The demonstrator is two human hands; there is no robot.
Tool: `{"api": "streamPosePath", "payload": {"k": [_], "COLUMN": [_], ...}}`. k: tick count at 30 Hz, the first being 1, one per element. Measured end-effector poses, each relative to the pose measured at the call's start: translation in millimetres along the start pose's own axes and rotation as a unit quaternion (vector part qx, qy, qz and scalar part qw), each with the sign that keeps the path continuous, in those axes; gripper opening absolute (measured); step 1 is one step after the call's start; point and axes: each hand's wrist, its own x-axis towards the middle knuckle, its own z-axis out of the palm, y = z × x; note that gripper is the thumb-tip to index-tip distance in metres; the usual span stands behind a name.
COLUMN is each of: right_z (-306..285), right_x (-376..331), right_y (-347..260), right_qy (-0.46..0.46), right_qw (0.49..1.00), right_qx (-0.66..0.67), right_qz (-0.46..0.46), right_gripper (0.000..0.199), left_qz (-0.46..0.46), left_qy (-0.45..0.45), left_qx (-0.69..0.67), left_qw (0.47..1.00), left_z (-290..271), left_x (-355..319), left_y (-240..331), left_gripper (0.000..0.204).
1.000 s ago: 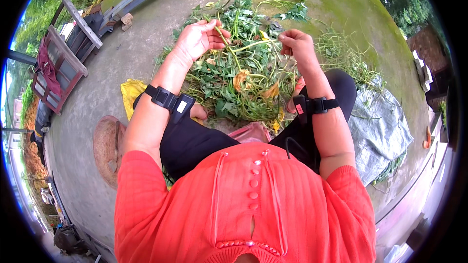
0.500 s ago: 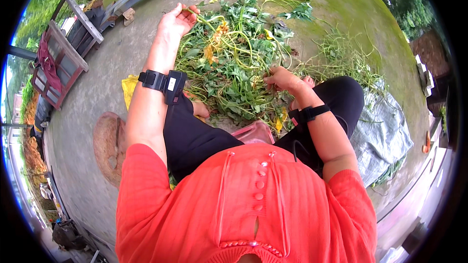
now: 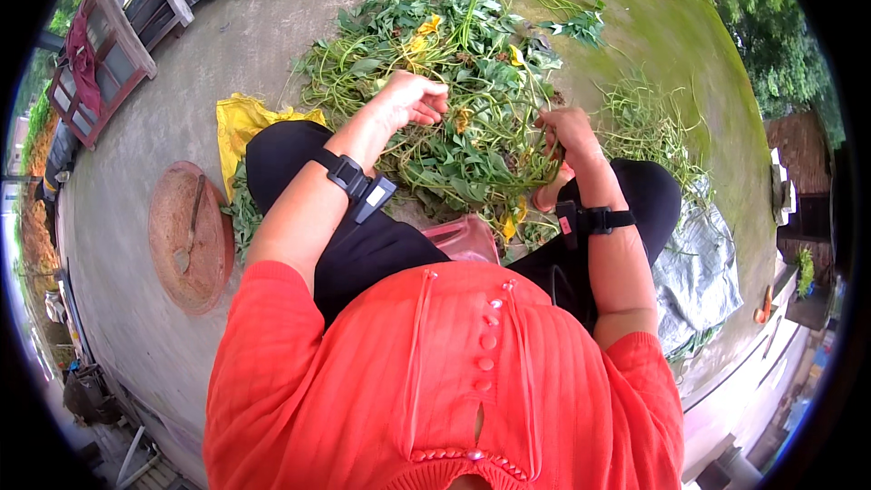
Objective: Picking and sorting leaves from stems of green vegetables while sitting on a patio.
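Observation:
A large heap of leafy green vines [image 3: 490,82], with long pale stems and several yellow leaves, lies on the ground before my crossed legs. My left hand [image 3: 413,98] hovers over the heap's middle. Its fingers are loosely bent and somewhat apart, and I see no stem in them. On the right side of the heap, my right hand [image 3: 569,130] is closed round a vine stem, fingertips partly hidden. Both forearms wear black straps with small devices. Between my legs, at the near edge of the heap, is a pink plastic container [image 3: 464,238], mostly covered.
To the left are a round reddish basin [image 3: 190,236] with a long-handled tool in it and a yellow bag [image 3: 249,132]. Thin bare stems [image 3: 644,118] form a looser pile at right, above a silvery sheet [image 3: 699,272]. A wooden frame [image 3: 104,63] stands far left.
My left hand has come down and right from the heap's far left edge, where it held a stem. My right hand has shifted slightly right. The view has also shifted.

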Motion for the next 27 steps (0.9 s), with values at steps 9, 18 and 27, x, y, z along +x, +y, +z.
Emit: {"api": "streamPosePath", "payload": {"k": [9,18,27], "right_z": [18.6,-2.4,-11.9], "right_x": [-23.8,-47.5,-63.9], "right_y": [-18.4,-43.5,-55.6], "right_qy": [-0.061,-0.051,-0.097], "right_qw": [0.998,0.991,0.981], "right_qx": [0.004,-0.096,-0.16], "right_qz": [-0.009,-0.078,-0.042], "right_gripper": [0.029,0.023,0.02], "left_qz": [-0.004,0.015,0.341], "left_qy": [-0.038,-0.036,0.18], "left_qx": [-0.188,-0.233,0.342], "left_qw": [0.981,0.972,0.857], "left_z": [47.9,8.8,-12.3], "left_x": [33.9,37.1,49.3], "left_y": [-83.4,-42.1,-60.5], "left_gripper": [0.032,0.018,0.021]}}
